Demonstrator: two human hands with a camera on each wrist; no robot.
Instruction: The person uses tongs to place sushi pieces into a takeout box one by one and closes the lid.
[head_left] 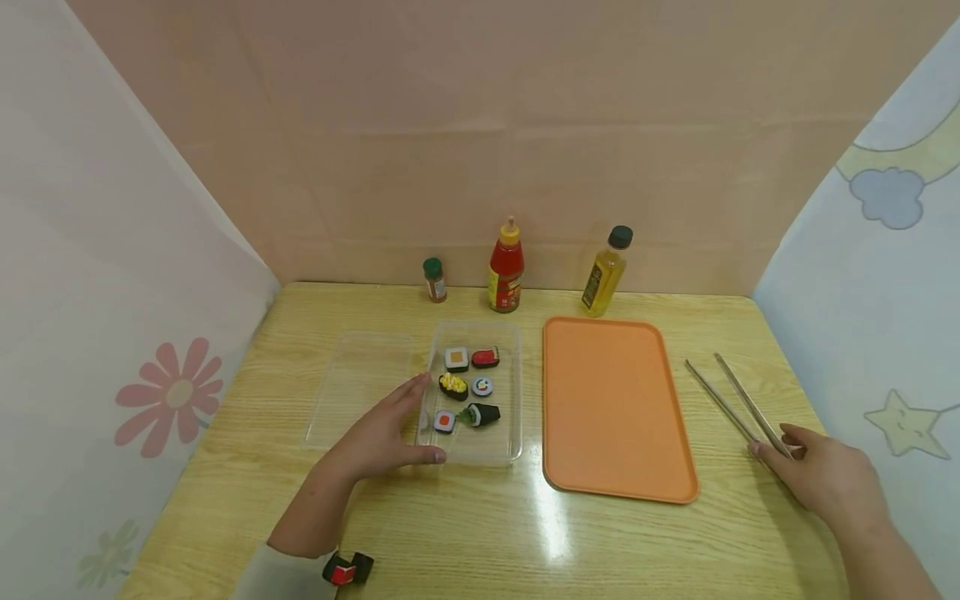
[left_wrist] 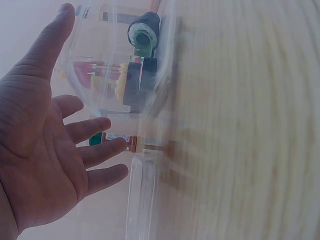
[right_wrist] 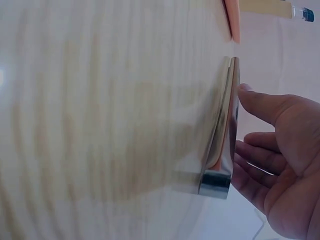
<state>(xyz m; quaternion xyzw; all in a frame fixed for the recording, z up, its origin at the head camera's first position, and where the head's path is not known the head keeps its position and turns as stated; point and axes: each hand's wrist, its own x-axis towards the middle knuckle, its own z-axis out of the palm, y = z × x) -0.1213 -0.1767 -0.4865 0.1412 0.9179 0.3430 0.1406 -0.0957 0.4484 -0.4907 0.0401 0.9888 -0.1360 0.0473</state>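
Observation:
My left hand (head_left: pixel 382 437) is spread beside a clear plastic box (head_left: pixel 506 454), fingertips at its left side and thumb at its near-left corner. Inside the box sit several sushi pieces, among them a dark hand roll (head_left: pixel 483 414), a yellow-topped piece (head_left: pixel 453 385) and a red-topped one (head_left: pixel 485 357). In the left wrist view, the left fingers (left_wrist: pixel 95 152) are straight and apart. Metal tongs (head_left: pixel 723 406) lie with their arms spread on the table at the right. My right hand (head_left: pixel 832 475) is over their near end, thumb and loosely bent fingers apart on either side.
An orange tray (head_left: pixel 615 408) lies between box and tongs. A clear lid (head_left: pixel 352 379) lies left of the box. Along the back stand a small green-capped jar (head_left: pixel 435 281), a red sauce bottle (head_left: pixel 506 271) and an oil bottle (head_left: pixel 604 277). Fabric walls enclose the table.

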